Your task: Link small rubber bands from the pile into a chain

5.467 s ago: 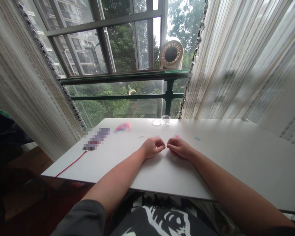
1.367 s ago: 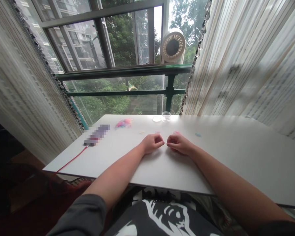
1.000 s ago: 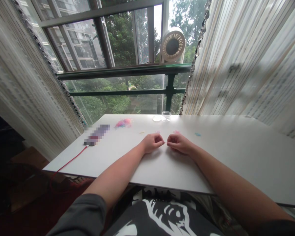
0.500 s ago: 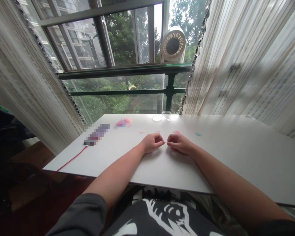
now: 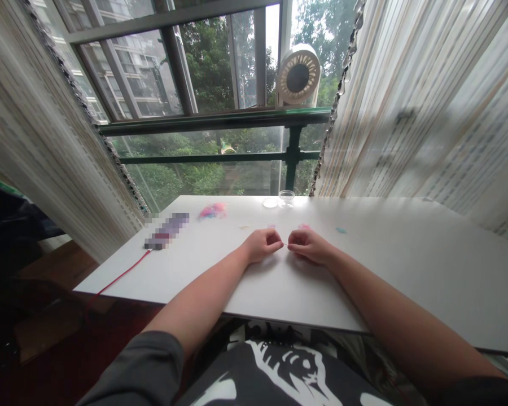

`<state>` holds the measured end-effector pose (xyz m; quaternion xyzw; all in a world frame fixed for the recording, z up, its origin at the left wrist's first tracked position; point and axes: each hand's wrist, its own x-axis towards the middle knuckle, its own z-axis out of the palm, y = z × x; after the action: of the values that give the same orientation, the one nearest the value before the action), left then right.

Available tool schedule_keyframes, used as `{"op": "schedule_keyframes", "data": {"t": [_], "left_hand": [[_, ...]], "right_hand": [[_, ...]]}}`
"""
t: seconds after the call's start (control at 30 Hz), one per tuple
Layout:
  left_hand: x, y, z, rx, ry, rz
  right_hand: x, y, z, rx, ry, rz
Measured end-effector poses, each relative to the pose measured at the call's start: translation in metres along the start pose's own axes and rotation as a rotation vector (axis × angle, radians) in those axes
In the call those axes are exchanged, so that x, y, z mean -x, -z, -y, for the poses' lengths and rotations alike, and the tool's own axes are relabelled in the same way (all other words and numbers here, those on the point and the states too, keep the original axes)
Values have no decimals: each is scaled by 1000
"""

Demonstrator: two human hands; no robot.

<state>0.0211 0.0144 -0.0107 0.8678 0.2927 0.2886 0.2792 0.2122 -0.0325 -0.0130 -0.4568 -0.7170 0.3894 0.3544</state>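
Left hand: my bare left hand is held above the table, thumb and index finger closed to a pinch, with one end of the strand between the tips.
Right hand: my bare right hand mirrors it just to the right, thumb and index finger also pinched together, with the other end of the strand between the tips.
Strand: a thin, pale, thread-like strand spans the narrow gap between my fingertips; its material is too small to tell.
Work surface: smooth white rectangular table, extending beneath both my hands.
Small pieces: a thin yellowish piece lies far left of my left hand; a pale pink-violet piece is just beyond that hand; a bright pink piece is just beyond my right hand; a flat blue-green piece is farther right.
Pile: a loose multicoloured heap, mainly pink and blue, at the far left.
Container: a clear, round, open plastic tub near the far edge, a clear flat disc just left of it.
Cable: a red cord runs from a pixelated purplish oblong object over the left edge.
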Motion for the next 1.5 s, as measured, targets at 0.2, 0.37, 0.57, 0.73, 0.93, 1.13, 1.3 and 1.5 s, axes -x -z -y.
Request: {"op": "schedule_keyframes", "data": {"t": [0.2,0.37,0.57,0.73,0.93,1.13,1.3,1.5], "left_hand": [[0,0,-1,-9,-3,-11],[-1,-1,0,-16,-11,-10],[0,-1,0,-14,-4,-9],[0,0,-3,-8,4,-9],[0,1,-5,15,17,4],[0,2,-7,19,35,2],[0,1,-12,5,22,-7],[-1,1,-15,13,14,8]], "right_hand": [[0,0,0,-32,-11,5],[0,-1,0,-26,-3,-5],[0,0,-1,-14,-3,-3],[0,0,1,4,1,6],[0,0,0,21,0,0],[0,0,0,14,8,-7],[0,0,2,13,12,13],[1,0,5,63,38,14]]}}
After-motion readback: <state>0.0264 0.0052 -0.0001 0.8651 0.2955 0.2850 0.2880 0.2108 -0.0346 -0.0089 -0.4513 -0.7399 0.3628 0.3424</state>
